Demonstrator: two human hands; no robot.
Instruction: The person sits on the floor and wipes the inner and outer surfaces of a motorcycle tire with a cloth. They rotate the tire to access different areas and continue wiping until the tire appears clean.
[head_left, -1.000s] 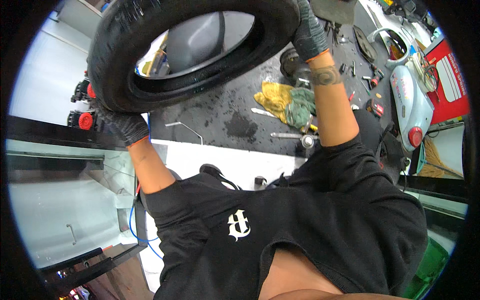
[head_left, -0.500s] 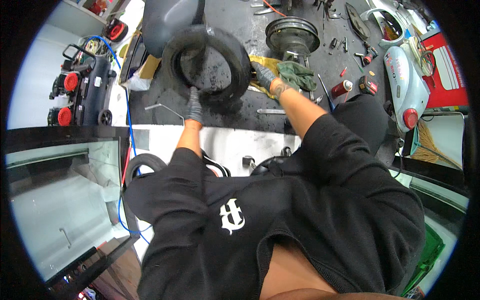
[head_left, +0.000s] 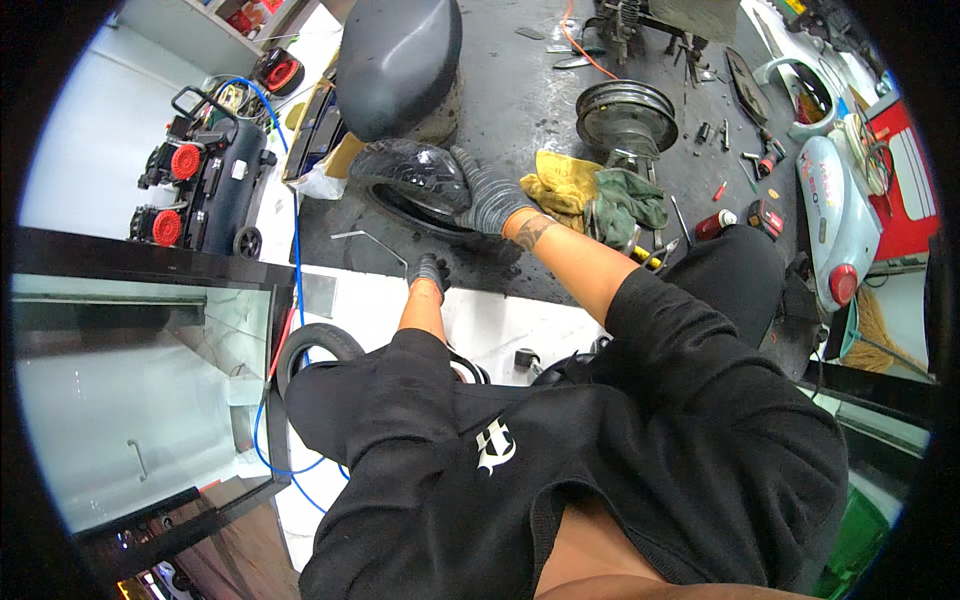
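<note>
My right hand [head_left: 490, 197], in a grey striped glove, grips the right side of a black tyre [head_left: 412, 176]. The tyre is tilted on the dark worktop, its wet-looking tread facing up and most of its opening out of sight. Apart from the tyre, my left hand [head_left: 429, 274] is over the worktop's front edge, gloved and holding nothing that shows; its fingers look loosely apart. Close to it lies a thin bent metal rod [head_left: 372, 240]. Right of my right hand are a yellow cloth [head_left: 560, 185] and a green cloth [head_left: 628, 203].
A black wheel rim [head_left: 626, 118] stands behind the cloths. A large black seat-like piece [head_left: 398, 70] sits behind the tyre. Rightward are a red can [head_left: 715, 224], scattered tools and a pale blue scooter panel [head_left: 838, 215]. An air compressor [head_left: 210, 190] and a second tyre [head_left: 318, 352] are at left.
The tyre has tipped from showing its wide opening to showing its tread. My left hand has left its lower rim and drawn back. My right hand has moved onto its side. The view has shifted.
</note>
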